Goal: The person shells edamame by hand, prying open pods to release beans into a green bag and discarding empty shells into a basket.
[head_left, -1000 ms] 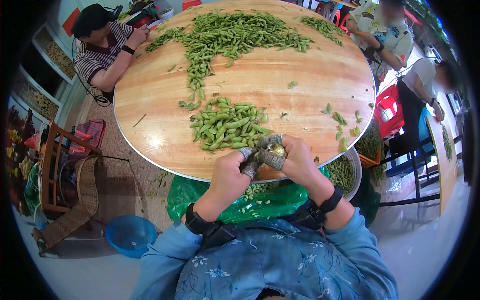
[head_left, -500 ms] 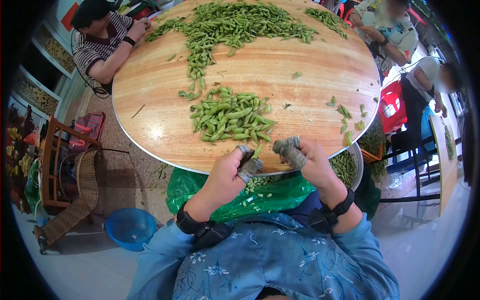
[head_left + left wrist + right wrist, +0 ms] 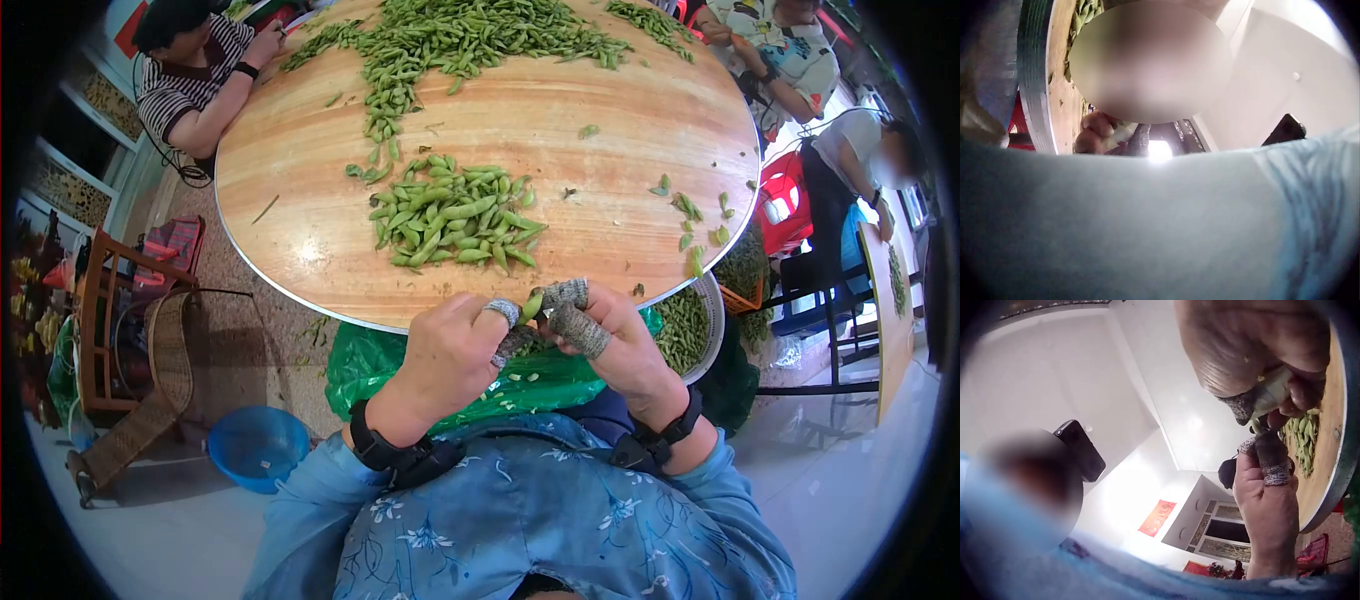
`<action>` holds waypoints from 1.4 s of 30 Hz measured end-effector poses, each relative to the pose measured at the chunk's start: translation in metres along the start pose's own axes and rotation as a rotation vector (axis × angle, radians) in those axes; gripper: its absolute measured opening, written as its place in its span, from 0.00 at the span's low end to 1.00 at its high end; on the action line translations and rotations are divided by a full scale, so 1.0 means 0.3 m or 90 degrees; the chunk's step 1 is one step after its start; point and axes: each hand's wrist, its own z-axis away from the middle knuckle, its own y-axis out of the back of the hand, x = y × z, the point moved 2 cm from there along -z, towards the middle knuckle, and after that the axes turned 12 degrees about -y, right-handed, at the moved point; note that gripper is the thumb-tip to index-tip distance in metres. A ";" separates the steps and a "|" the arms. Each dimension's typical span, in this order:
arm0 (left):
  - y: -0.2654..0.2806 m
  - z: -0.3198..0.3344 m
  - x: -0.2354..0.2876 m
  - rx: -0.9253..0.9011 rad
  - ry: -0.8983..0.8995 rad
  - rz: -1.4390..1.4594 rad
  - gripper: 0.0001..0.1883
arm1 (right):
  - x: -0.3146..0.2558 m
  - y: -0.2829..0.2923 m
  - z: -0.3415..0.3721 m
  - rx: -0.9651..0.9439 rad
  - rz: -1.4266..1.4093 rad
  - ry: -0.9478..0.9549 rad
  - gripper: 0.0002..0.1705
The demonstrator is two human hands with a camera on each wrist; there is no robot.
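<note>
A green pod point(image 3: 531, 306) is between the two hands at the table's near edge. My left hand point(image 3: 450, 345), with grey wraps on its thumb and finger, pinches the pod's left end. My right hand point(image 3: 618, 345), wrapped the same way, has its curled fingers on the pod's other end. In the right wrist view the left hand point(image 3: 1267, 506) and right hand point(image 3: 1260, 350) meet at the fingertips. Just beyond lies a small heap of pods point(image 3: 455, 215). Below the hands, shelled beans lie on a green plastic bag point(image 3: 375, 375).
A large pod pile point(image 3: 470, 45) covers the far side of the round table point(image 3: 300, 200). Loose pods lie at the right. A basket of pods point(image 3: 685, 335) stands beneath the right edge, a blue basin point(image 3: 258, 448) on the floor at left. Several people sit or stand around.
The hands came apart, then met again. The left hand has turned, bringing its pod across to the right hand's fingers. The view has shifted slightly.
</note>
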 end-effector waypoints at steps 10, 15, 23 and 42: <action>0.011 -0.001 -0.001 -0.053 -0.026 -0.024 0.09 | 0.002 -0.006 -0.012 -0.019 0.007 -0.003 0.10; 0.007 0.006 -0.003 -0.068 -0.024 -0.035 0.09 | 0.003 -0.012 -0.023 -0.005 0.006 0.002 0.08; -0.010 0.017 -0.020 0.014 0.011 0.057 0.11 | 0.028 -0.028 -0.042 0.009 -0.073 0.006 0.08; 0.020 0.018 -0.009 -0.087 -0.032 0.011 0.10 | 0.000 -0.012 -0.019 -0.001 0.003 -0.035 0.10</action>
